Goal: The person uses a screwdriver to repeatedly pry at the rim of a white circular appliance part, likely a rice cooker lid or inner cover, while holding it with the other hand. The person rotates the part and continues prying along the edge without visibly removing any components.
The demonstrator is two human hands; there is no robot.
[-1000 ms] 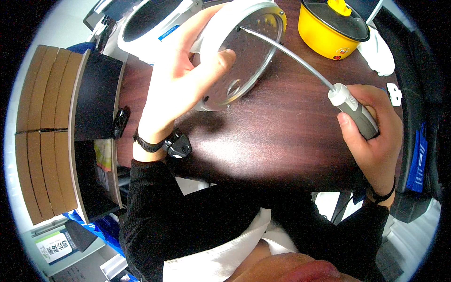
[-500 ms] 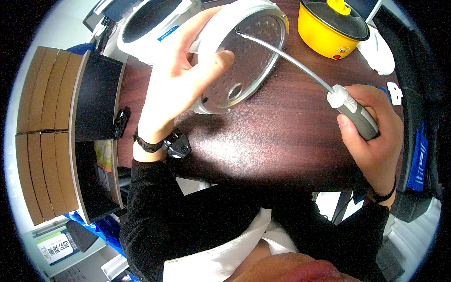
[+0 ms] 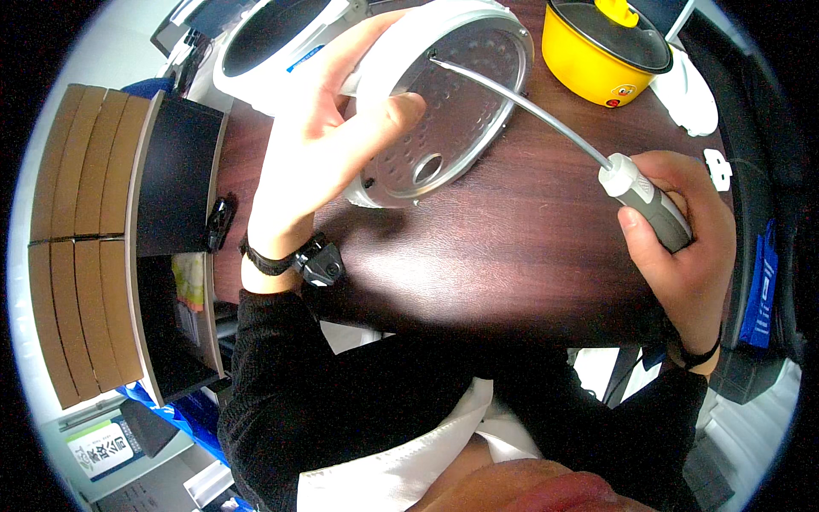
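- Lid's [image 3: 452, 119] right edge has swung rightward; left hand [image 3: 337, 141] grips its left rim, thumb over its face.
- Right hand [image 3: 691, 222], right of lid: fingers wrapped round screwdriver [image 3: 630, 181], tip at lid's upper dark spot.
- Yellow pot [image 3: 589, 64]: right of lid.

Left hand [image 3: 328, 141] raised, right hand [image 3: 701, 239] curled

Round lid-like part [image 3: 469, 113], one: white rim, clear dotted face, oval opening; tilted, left of the yellow pot [image 3: 584, 66]. Screwdriver [image 3: 636, 189], one: grey two-tone handle, long metal shaft; slanted, tip at the part's face, handle on the pot's near side
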